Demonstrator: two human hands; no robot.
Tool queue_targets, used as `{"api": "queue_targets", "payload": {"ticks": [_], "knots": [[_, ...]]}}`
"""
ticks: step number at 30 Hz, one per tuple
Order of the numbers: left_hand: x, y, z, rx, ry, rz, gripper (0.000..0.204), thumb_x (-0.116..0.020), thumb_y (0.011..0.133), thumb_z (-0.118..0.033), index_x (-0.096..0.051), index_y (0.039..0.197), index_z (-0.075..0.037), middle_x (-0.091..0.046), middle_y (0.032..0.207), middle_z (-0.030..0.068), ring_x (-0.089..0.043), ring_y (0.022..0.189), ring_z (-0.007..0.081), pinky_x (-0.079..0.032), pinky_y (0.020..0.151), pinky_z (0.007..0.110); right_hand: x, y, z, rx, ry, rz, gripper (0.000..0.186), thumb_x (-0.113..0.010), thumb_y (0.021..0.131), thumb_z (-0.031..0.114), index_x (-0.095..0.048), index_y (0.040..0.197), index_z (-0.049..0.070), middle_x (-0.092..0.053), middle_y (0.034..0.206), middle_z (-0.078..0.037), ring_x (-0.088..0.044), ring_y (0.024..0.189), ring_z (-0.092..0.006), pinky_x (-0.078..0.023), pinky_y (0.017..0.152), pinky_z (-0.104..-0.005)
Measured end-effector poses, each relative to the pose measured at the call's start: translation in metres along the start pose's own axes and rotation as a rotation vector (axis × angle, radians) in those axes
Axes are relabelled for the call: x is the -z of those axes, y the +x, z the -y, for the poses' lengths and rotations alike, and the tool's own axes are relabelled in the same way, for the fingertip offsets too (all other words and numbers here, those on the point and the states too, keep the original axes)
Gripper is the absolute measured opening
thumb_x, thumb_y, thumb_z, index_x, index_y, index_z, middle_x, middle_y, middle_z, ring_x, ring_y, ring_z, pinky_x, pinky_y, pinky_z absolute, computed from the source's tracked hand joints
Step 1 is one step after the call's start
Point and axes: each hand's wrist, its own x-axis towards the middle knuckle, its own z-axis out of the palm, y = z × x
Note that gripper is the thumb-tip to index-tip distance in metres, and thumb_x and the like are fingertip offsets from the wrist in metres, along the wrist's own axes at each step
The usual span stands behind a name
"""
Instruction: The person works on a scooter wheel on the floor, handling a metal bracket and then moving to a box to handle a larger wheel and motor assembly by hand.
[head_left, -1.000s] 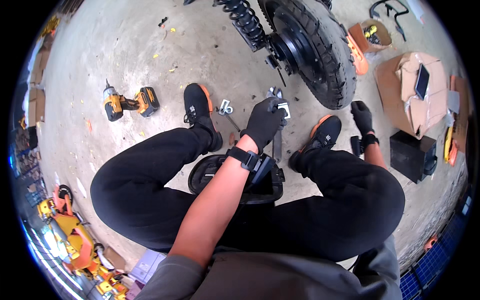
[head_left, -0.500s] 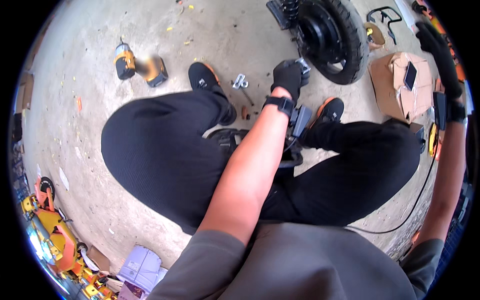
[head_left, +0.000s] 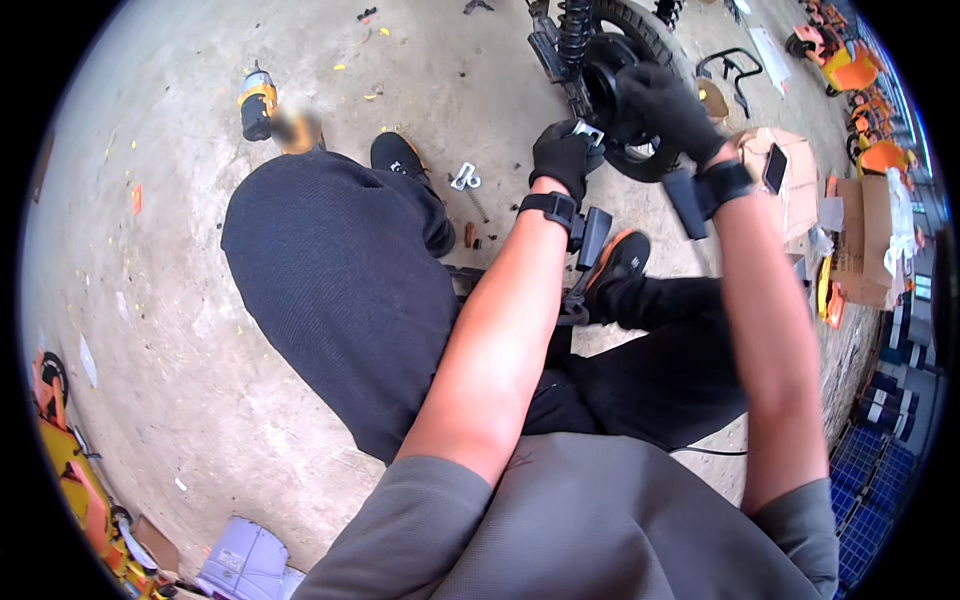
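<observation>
My left hand [head_left: 560,155], in a black glove, grips a silver metal piece [head_left: 590,133] beside the lower axle area of a black wheel [head_left: 625,20] with coil shocks [head_left: 575,30]. My right hand [head_left: 660,110], gloved too and motion-blurred, is over the wheel; its fingers are curved, but their grip is unclear. A silver bracket [head_left: 466,176] and a spring [head_left: 478,207] lie on the concrete floor beside my shoe.
A yellow-black power drill [head_left: 256,105] lies at upper left. Right of the wheel are cardboard boxes [head_left: 855,240] with a phone [head_left: 775,170], a black tubular frame [head_left: 740,75] and orange-yellow vehicles [head_left: 850,70]. More vehicle parts [head_left: 75,470] line the lower left.
My right hand rose from low beside the box out to the far right, then swung left onto the wheel. My left hand with the metal piece moved up toward the axle.
</observation>
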Motion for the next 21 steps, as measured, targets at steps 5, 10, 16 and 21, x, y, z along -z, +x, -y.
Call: {"api": "queue_targets", "payload": {"ticks": [5, 10, 16, 21], "knots": [[0.038, 0.0, -0.015, -0.066, 0.266, -0.013, 0.025, -0.059, 0.092, -0.005, -0.065, 0.116, -0.004, -0.07, 0.09, 0.0088, -0.067, 0.073, 0.0174, -0.055, 0.061, 0.027, -0.078, -0.044, -0.014, -0.461, 0.865, 0.084, 0.026, -0.06, 0.099, 0.028, -0.064, 0.112, 0.006, -0.065, 0.087, -0.002, -0.061, 0.072, -0.0105, -0.052, 0.064, -0.0245], [0.039, -0.012, -0.018, -0.067, 0.127, -0.035, 0.023, -0.057, 0.091, 0.003, -0.061, 0.114, 0.006, -0.069, 0.103, 0.0186, -0.071, 0.086, 0.0253, -0.062, 0.076, 0.033, -0.107, -0.062, -0.019, -0.449, 1.222, -0.017, 0.024, -0.062, 0.097, 0.02, -0.063, 0.114, 0.003, -0.067, 0.09, -0.004, -0.065, 0.078, -0.012, -0.054, 0.07, -0.0261], [0.03, 0.0, 0.005, -0.049, 0.237, -0.072, 0.023, -0.059, 0.091, -0.001, -0.062, 0.113, 0.005, -0.07, 0.098, 0.0156, -0.071, 0.082, 0.0226, -0.062, 0.073, 0.032, -0.118, -0.06, -0.039, -0.411, 1.105, -0.117, 0.017, -0.068, 0.09, 0.012, -0.068, 0.103, 0.002, -0.067, 0.087, -0.002, -0.061, 0.074, -0.0084, -0.05, 0.067, -0.0232], [0.036, 0.011, 0.009, 0.023, 0.419, 0.003, 0.022, -0.06, 0.093, -0.008, -0.063, 0.113, 0.0, -0.07, 0.097, 0.012, -0.07, 0.08, 0.0193, -0.06, 0.069, 0.031, -0.132, -0.055, -0.065, -0.438, 0.891, -0.249, 0.014, -0.069, 0.087, 0.012, -0.071, 0.096, 0.0, -0.068, 0.083, -0.004, -0.061, 0.074, -0.0094, -0.048, 0.066, -0.0255]]}}
